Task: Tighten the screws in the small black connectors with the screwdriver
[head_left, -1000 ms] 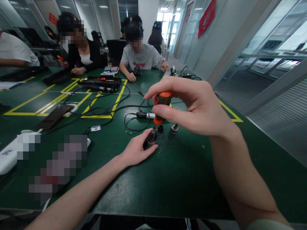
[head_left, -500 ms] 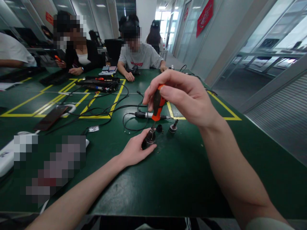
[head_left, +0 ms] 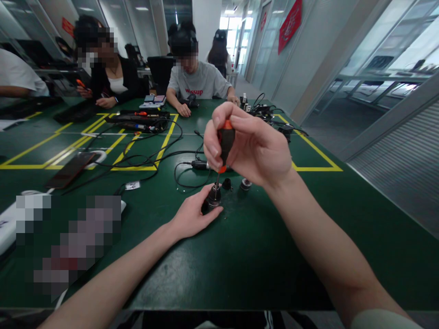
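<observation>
The fingers of the right hand (head_left: 264, 148) curl in a loose ring, pinching the black-and-orange handle of a screwdriver (head_left: 226, 144), which stands nearly upright with a slight lean. Its thin shaft runs down to the top of a dark cylindrical metal part (head_left: 215, 197) standing on end in front of the person; from here I can't make out exactly where the tip sits. The left hand (head_left: 192, 214) rests low against that part, thumb on the near side and forefinger on the far side, bracing it between them; the other fingertips are hidden.

Just beyond the part sit a small black cap (head_left: 227, 183) and, to its right, a round metal piece (head_left: 245, 184), both clear of the hands. Behind the screwdriver lies a slim black tool (head_left: 199, 165), its cord looping over the green table (head_left: 260, 269).

Farther left I see a white paper tag (head_left: 133, 185) and a dark phone (head_left: 70, 170), with black cables straggling across yellow tape (head_left: 137, 168) near a dark tray (head_left: 115, 118) of tools. Across the table, a person in a grey T-shirt (head_left: 200, 81) sits by a black power tool (head_left: 192, 101), and a person in a black jacket (head_left: 129, 78) holds something orange (head_left: 81, 84).
</observation>
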The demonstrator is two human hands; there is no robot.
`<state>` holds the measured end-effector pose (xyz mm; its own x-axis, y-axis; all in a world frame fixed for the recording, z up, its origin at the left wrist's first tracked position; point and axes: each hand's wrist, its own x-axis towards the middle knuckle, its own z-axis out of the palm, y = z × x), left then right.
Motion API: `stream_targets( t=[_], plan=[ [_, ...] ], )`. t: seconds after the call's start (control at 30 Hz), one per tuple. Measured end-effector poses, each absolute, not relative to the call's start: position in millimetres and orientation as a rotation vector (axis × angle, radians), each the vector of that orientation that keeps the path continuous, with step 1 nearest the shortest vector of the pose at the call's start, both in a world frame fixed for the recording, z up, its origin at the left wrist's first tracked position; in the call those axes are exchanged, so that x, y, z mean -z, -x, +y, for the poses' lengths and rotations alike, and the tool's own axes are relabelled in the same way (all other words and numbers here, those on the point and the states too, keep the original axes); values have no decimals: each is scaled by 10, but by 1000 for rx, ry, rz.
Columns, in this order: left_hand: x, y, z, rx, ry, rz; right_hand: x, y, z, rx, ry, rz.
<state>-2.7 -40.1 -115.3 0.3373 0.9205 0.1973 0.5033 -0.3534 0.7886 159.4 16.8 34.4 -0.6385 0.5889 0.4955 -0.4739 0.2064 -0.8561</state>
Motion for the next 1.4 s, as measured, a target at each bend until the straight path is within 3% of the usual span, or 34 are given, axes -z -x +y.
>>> stream_targets(
  t=[0.6, 0.83, 1.03, 1.4],
  plan=[
    [1129, 28, -405, -874, -1989, 1239, -316, -1545, 180, -1743, -81, -1479],
    [1136, 31, -404, -891, -1993, 1237, -367, -1528, 173, -1717, 98, -1498],
    [1125, 25, -404, -881, -1989, 1247, -343, -1519, 154, -1726, -79, -1530],
    [1128, 23, -407, -891, -1990, 1240, -350, -1474, 111, -1562, 247, -1645]
  ],
)
